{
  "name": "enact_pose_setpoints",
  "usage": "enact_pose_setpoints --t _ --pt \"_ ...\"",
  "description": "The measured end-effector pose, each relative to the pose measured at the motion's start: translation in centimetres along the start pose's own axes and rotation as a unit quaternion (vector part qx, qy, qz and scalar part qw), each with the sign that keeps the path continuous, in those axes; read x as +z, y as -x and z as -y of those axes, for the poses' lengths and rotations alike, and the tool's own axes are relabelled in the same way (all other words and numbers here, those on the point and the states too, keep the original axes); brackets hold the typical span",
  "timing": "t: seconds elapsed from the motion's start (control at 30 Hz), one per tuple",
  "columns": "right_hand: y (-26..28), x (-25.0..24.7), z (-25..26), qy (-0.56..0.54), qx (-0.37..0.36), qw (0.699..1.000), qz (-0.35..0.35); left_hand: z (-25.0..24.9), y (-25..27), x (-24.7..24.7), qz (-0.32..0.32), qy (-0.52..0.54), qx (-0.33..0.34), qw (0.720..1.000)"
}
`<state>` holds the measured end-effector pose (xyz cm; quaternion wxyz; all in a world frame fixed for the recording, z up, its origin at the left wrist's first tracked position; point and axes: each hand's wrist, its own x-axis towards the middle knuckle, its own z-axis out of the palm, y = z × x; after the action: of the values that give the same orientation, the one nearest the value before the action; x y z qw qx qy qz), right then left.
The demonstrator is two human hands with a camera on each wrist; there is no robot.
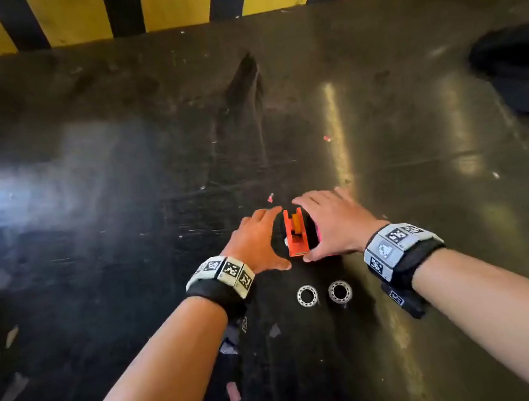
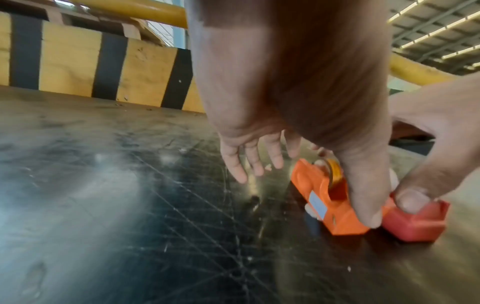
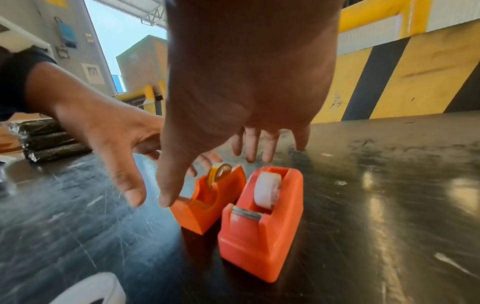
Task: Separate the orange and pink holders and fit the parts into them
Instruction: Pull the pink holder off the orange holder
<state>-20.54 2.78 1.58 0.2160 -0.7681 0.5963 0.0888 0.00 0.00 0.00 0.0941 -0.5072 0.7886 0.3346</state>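
— Where are the holders now?

— The orange holder (image 3: pixel 207 205) and the pink holder (image 3: pixel 259 222) stand side by side on the dark surface (image 1: pixel 121 223), nearly touching. I judge they are not yet separated.

— And my grips?

— My left hand (image 1: pixel 256 243) is spread, released, just beside the orange holder. My right hand (image 1: pixel 332 220) arches over the pink one; whether it is grasping, I cannot tell.

— What is left?

— Two ring parts (image 1: pixel 307 295) lie near the holders, toward me, not yet fitted.
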Motion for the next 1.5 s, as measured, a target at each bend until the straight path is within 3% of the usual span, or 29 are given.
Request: enact_pose_setpoints --t 0.1,0.23,0.37,0.5,0.77,0.9,1.1,1.23,1.37,1.5 --pt "-1.0 0.6 0.1 0.028 0.0 0.999 0.016 0.2 -1.0 1.0 -0.009 -0.009 0.017 1.0" --pt "-1.2 1.6 0.1 -0.005 -0.013 1.0 -0.019 0.7 -1.4 1.9 -0.034 0.021 0.029 0.999" --pt "-0.4 1.3 -0.2 -0.092 -0.032 0.994 -0.058 0.6 -0.5 0.9 -0.064 0.076 0.044 0.994" --pt "1.2 0.6 0.1 -0.235 -0.033 0.968 -0.08 0.4 1.4 -1.2 -0.068 0.111 0.061 0.99" --pt "3.6 -0.2 1.4 -0.254 -0.021 0.965 -0.064 0.2 4.7 -2.0 -0.071 0.113 0.071 0.989" --pt "4.5 -0.3 0.3 -0.258 0.006 0.963 -0.082 2.3 6.2 -1.8 -0.076 0.095 0.032 0.992" --pt "5.6 0.0 0.3 -0.251 0.012 0.965 -0.07 4.1 7.9 0.3 -0.026 -0.126 -0.083 0.988" --pt "5.6 0.3 1.6 -0.263 0.001 0.962 -0.075 4.2 7.9 1.7 -0.017 -0.144 -0.104 0.984" --pt "5.7 0.3 2.1 -0.258 -0.017 0.963 -0.077 3.7 8.1 1.6 -0.043 -0.083 -0.099 0.991" --pt "6.0 -0.1 2.3 -0.262 -0.026 0.961 -0.083 1.1 7.6 -1.3 -0.126 0.123 -0.014 0.984"
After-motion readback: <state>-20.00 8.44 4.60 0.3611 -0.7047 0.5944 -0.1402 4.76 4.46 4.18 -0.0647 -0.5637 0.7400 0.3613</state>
